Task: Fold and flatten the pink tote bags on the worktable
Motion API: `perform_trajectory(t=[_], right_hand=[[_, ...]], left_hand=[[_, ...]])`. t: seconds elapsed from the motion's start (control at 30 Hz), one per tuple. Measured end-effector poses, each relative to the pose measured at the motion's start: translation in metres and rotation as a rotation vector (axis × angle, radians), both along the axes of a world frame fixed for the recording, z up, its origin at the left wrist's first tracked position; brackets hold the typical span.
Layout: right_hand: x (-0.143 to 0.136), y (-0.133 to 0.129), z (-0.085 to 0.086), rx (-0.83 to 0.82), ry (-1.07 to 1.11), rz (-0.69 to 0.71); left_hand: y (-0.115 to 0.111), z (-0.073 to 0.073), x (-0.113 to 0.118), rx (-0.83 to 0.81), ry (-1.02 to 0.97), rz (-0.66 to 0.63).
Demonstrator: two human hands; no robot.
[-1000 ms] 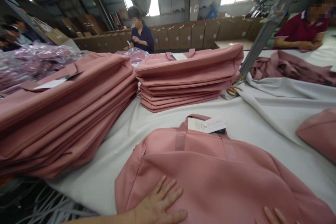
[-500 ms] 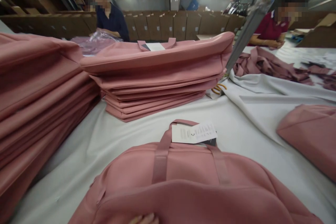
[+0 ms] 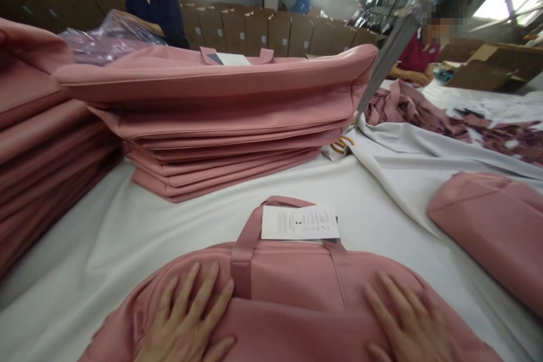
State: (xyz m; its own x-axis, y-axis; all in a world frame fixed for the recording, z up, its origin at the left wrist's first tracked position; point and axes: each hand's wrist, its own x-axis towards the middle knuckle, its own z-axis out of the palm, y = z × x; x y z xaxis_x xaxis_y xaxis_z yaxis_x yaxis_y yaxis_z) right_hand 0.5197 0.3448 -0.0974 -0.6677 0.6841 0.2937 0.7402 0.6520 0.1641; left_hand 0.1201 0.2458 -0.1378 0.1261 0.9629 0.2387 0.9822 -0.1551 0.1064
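A pink bag point(image 3: 292, 294) lies flat on the white-covered table point(image 3: 102, 249) right in front of me, handle pointing away. A white paper tag point(image 3: 300, 222) rests on the handle point(image 3: 254, 220). My left hand point(image 3: 186, 317) presses flat on the bag's left upper part, fingers spread, beside the left handle strap. On the bag's right upper part my right hand point(image 3: 407, 322) lies flat too, fingers apart. Neither hand grips anything.
A stack of pink bags point(image 3: 220, 119) stands behind, a taller stack point(image 3: 38, 147) at the left. Another pink bag point(image 3: 492, 232) lies at the right. A metal post point(image 3: 399, 34) slants up. Pink straps point(image 3: 416, 107) lie far right. Two people work at the back; cardboard boxes point(image 3: 254, 31) line the rear.
The view has moved forward and down toward the bag. Both hands, mostly out of sight half a second ago, now lie flat higher up on the bag, near the handle straps.
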Motion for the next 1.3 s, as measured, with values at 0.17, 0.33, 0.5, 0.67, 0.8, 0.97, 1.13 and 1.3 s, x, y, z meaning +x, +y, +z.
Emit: perform_trajectory(t=[0.17,0.33,0.5,0.67,0.8,0.97,1.13,1.3], right_hand=[[-0.021,0.035,-0.011,-0.077,0.060,0.017],[-0.035,0.090,0.017,-0.453,0.166,-0.291],[-0.089,0.137,0.026,-1.179,0.248,-0.235],[-0.108,0.131,0.041,-1.379,0.958,-0.216],[-0.093,0.092,0.062,-1.239,0.795,0.013],[-0.055,0.051,0.056,-1.049,0.234,0.495],[-0.030,0.072,0.049,-0.675,0.299,0.164],[-0.053,0.111,0.053,-0.837,0.169,0.090]], left_hand=[[0.009,0.014,-0.013,0.084,0.128,-0.128],[0.070,0.062,-0.008,-0.078,-0.174,0.165],[0.157,0.078,0.016,-0.702,-1.041,0.148],[0.170,0.104,0.024,-0.558,-1.837,0.061],[0.122,0.139,0.009,-0.712,-1.686,-0.163],[0.063,0.165,-0.014,-0.974,-0.946,-0.611],[0.074,0.148,-0.029,-0.512,-0.599,-0.150],[0.105,0.115,-0.024,-0.610,-0.395,-0.175]])
